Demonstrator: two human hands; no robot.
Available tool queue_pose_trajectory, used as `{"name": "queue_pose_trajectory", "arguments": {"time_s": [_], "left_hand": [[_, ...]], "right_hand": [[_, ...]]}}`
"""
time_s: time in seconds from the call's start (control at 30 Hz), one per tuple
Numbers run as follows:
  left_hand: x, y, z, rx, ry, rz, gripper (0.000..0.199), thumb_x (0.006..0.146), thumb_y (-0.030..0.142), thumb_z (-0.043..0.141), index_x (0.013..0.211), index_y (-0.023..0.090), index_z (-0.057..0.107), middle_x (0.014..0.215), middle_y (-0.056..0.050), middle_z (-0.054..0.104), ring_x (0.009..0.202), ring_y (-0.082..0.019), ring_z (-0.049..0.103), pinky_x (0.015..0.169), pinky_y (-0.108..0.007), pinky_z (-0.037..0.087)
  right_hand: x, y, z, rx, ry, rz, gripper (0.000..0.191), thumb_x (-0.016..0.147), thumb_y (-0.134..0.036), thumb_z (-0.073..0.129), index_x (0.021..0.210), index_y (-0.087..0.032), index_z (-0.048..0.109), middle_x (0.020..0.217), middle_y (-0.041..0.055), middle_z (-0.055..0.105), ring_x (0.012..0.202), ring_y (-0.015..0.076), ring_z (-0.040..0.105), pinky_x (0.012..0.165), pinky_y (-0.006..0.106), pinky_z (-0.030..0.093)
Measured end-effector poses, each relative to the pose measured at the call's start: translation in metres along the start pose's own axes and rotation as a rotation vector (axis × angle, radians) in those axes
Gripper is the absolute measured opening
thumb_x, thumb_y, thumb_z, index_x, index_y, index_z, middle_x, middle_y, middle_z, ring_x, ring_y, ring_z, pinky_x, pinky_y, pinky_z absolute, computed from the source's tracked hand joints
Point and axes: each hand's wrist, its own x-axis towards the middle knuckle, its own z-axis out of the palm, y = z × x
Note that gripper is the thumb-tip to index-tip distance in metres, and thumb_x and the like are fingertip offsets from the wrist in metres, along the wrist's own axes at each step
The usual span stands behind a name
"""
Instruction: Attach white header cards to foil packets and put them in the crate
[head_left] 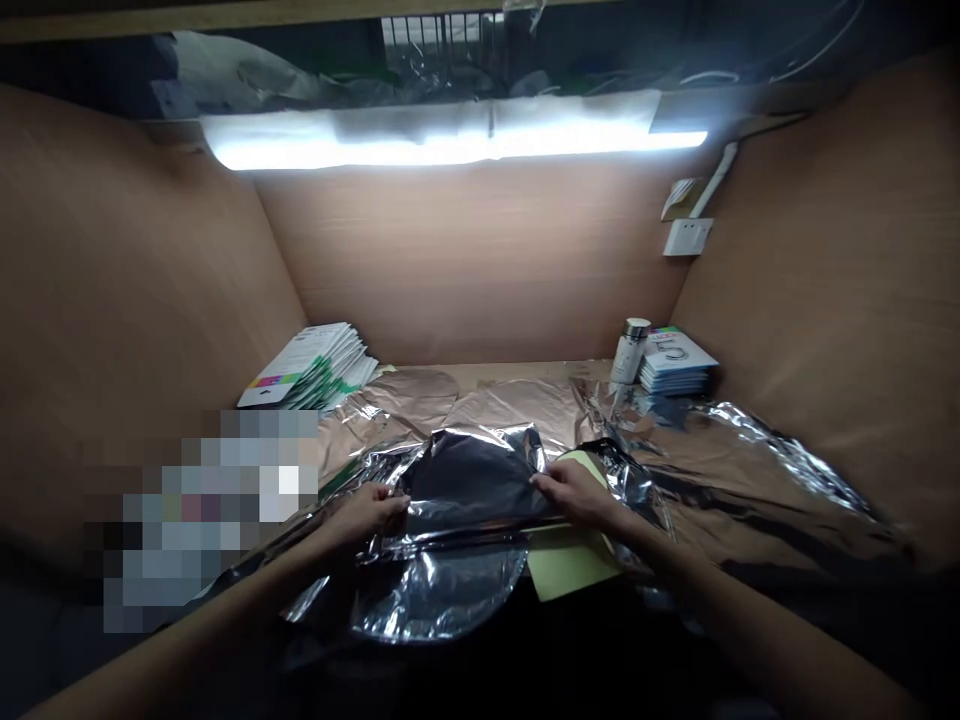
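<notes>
Left hand (375,510): bare, with slender fingers (395,505); nails too small to tell. Left forearm (225,610): bare, slim, tapering toward the wrist (330,538). Right hand (581,490): bare, rounded across the back. Right forearm (720,600): bare, smooth, widening away from the hand. Clothing: too dark to tell.

Both hands (384,508) (574,490) pinching, forearms angled inward

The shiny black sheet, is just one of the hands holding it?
No, the left hand pinches one side of the shiny black sheet and the right hand pinches the other.
</notes>
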Motion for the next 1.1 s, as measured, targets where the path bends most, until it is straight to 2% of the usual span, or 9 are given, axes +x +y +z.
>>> {"name": "queue_pose_trajectory", "arguments": {"time_s": [0.13, 0.27, 0.43, 0.6, 0.67, 0.73, 0.87, 0.97, 1.1], "left_hand": [[-0.001, -0.002, -0.002, 0.129, 0.038, -0.010, 0.029, 0.077, 0.037, 0.061, 0.091, 0.013, 0.068, 0.067, -0.005, 0.065, 0.064, -0.023, 0.063, 0.059, -0.031, 0.046], [-0.028, 0.007, -0.001, 0.664, 0.148, 0.319, 0.071, 0.082, 0.021, 0.060, 0.152, 0.020, 0.043, 0.114, -0.015, 0.073, 0.108, -0.034, 0.067, 0.090, -0.046, 0.053], [-0.033, 0.014, 0.015, 0.937, 0.038, 0.812, 0.076, 0.095, 0.031, 0.059, 0.163, 0.033, 0.026, 0.173, -0.009, 0.014, 0.157, -0.040, 0.017, 0.124, -0.061, 0.023], [-0.027, -0.009, 0.025, 0.844, -0.217, 0.666, 0.087, 0.094, 0.067, 0.054, 0.165, 0.034, 0.017, 0.172, -0.010, 0.014, 0.156, -0.045, 0.015, 0.120, -0.068, 0.026], [-0.030, -0.017, 0.025, 0.842, -0.275, 0.678, 0.087, 0.095, 0.070, 0.051, 0.165, 0.035, 0.014, 0.172, -0.010, 0.011, 0.157, -0.045, 0.011, 0.121, -0.069, 0.021], [-0.037, -0.019, 0.024, 0.866, -0.289, 0.713, 0.085, 0.095, 0.068, 0.052, 0.165, 0.034, 0.015, 0.172, -0.009, 0.012, 0.157, -0.043, 0.011, 0.123, -0.068, 0.016], [-0.064, -0.009, 0.027, 0.884, -0.232, 0.682, 0.086, 0.089, 0.067, 0.061, 0.161, 0.027, 0.035, 0.168, -0.014, 0.031, 0.151, -0.044, 0.031, 0.121, -0.063, 0.027], [-0.083, 0.002, 0.031, 0.781, -0.243, 0.602, 0.073, 0.080, 0.069, 0.069, 0.134, 0.021, 0.063, 0.151, -0.017, 0.054, 0.140, -0.043, 0.046, 0.114, -0.055, 0.039], [-0.071, 0.014, 0.018, 0.547, -0.259, 0.337, 0.036, 0.100, 0.045, 0.045, 0.086, 0.022, 0.068, 0.094, -0.007, 0.072, 0.087, -0.024, 0.067, 0.079, -0.034, 0.052]], "right_hand": [[0.023, -0.016, 0.000, -0.124, -0.005, 0.044, 0.025, 0.090, -0.031, 0.061, 0.075, -0.013, 0.071, 0.078, 0.0095, 0.070, 0.071, 0.0188, 0.061, 0.061, 0.026, 0.034], [0.025, -0.030, -0.001, -0.184, -0.080, -0.025, 0.015, 0.083, -0.029, 0.068, 0.079, -0.016, 0.073, 0.084, 0.0092, 0.073, 0.075, 0.0194, 0.063, 0.061, 0.027, 0.032], [0.008, -0.051, -0.007, -0.236, -0.208, -0.081, 0.012, 0.084, -0.028, 0.068, 0.079, -0.018, 0.073, 0.079, 0.0063, 0.073, 0.070, 0.0188, 0.064, 0.059, 0.026, 0.034], [-0.042, -0.060, -0.015, -0.335, -0.178, -0.257, 0.049, 0.088, -0.047, 0.071, 0.128, -0.020, 0.067, 0.124, 0.0175, 0.070, 0.113, 0.0341, 0.066, 0.091, 0.041, 0.049], [-0.059, -0.053, -0.013, -0.323, -0.249, -0.544, 0.078, 0.084, -0.053, 0.076, 0.153, -0.028, 0.047, 0.155, 0.0156, 0.050, 0.143, 0.0369, 0.045, 0.115, 0.054, 0.035], [-0.070, -0.044, -0.007, -0.303, -0.323, -0.713, 0.072, 0.093, -0.042, 0.068, 0.158, -0.032, 0.038, 0.164, 0.0123, 0.039, 0.153, 0.0341, 0.030, 0.124, 0.058, 0.020], [-0.067, -0.032, -0.007, -0.170, -0.396, -0.695, 0.053, 0.096, -0.020, 0.056, 0.149, -0.029, 0.053, 0.154, 0.0110, 0.053, 0.147, 0.0290, 0.042, 0.124, 0.052, 0.023], [-0.043, -0.028, -0.022, 0.051, -0.510, -0.560, 0.039, 0.086, -0.019, 0.061, 0.125, -0.024, 0.071, 0.117, 0.0066, 0.072, 0.115, 0.0259, 0.065, 0.106, 0.040, 0.045], [0.002, -0.019, -0.029, 0.395, -0.476, -0.270, 0.026, 0.091, -0.032, 0.057, 0.100, -0.014, 0.073, 0.086, 0.0028, 0.069, 0.077, 0.0174, 0.063, 0.071, 0.026, 0.049]]}}
